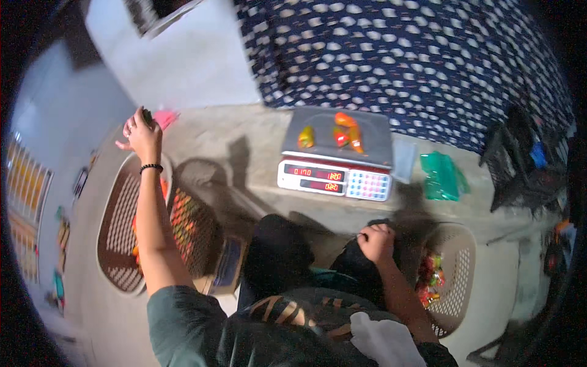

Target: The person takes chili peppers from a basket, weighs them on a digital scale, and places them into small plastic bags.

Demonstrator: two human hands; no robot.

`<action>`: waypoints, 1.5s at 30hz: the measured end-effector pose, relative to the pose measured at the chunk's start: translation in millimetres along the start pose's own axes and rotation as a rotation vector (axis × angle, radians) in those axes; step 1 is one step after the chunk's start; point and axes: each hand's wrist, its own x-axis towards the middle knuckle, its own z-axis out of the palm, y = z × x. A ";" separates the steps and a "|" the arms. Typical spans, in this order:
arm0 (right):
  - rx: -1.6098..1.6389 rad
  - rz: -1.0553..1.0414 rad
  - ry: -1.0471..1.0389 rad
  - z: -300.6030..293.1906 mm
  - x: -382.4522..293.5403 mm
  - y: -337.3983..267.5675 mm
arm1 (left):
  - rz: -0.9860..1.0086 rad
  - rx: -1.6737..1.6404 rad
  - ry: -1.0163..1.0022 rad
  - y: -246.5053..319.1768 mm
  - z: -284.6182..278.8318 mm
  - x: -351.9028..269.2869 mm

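My left hand (143, 134) is stretched out to the far left, above a brown plastic basket (117, 220). Between its fingers is a small dark green thing (146, 117), too blurred to name surely. On my knee rests my right hand (377, 242), its fingers curled and nothing seen in them. A digital weighing scale (316, 158) stands in front of me with lit red digits. On its grey pan lie a yellow-green pepper (306, 137), an orange pepper (345, 119) and other red and orange peppers (355, 139).
Another basket with orange and green peppers (184, 220) stands left of my legs. At right is a basket (461, 280) holding several mixed peppers. Green plastic bags (440, 176) and black bags (509, 160) lie right of the scale. A pink item (166, 118) sits behind my left hand.
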 end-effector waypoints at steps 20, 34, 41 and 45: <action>-0.059 0.077 -0.230 2.0 1.9 -3.4 | -0.102 -0.041 -0.689 -154.9 92.6 -131.1; -0.123 0.048 -0.245 5.3 -1.1 7.1 | -0.139 -0.752 -1.325 -169.1 134.1 -159.6; -0.181 0.005 -0.181 9.1 -6.2 12.7 | -0.236 -0.804 -1.337 -163.2 103.2 -145.8; -0.086 0.025 -0.149 3.9 -10.0 11.7 | -0.230 -0.822 -1.308 -144.1 102.0 -148.4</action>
